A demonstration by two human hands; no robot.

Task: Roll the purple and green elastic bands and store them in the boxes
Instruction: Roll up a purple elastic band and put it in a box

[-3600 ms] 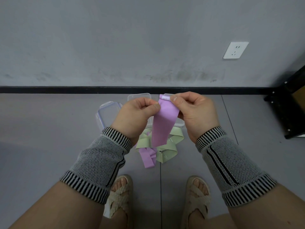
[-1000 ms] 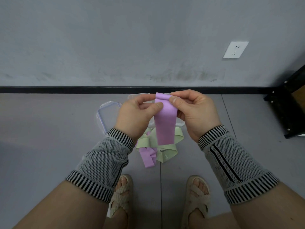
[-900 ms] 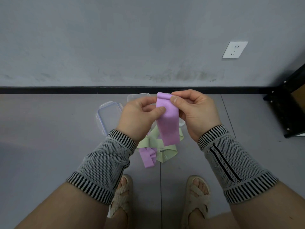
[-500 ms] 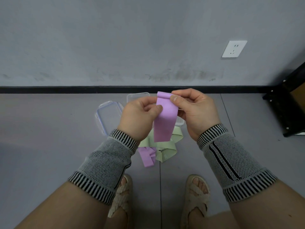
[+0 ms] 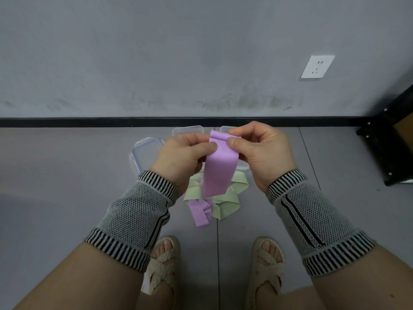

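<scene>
Both hands up at chest height, pinching top of purple band (image 5: 218,168): left hand (image 5: 183,157) w/ thumb pressed on left edge, right hand (image 5: 261,153) w/ thumb + curled fingers on right edge. Small roll formed at top, slightly thicker than 1 s ago; hanging tail shorter, now ends above the pile. Means rolling underway, prob. under half done. Below hands on floor: green bands (image 5: 228,198) tangled w/ second purple band (image 5: 200,211), untouched. Clear boxes (image 5: 145,153) just beyond hands, partly hidden, nothing stored yet as far as visible
</scene>
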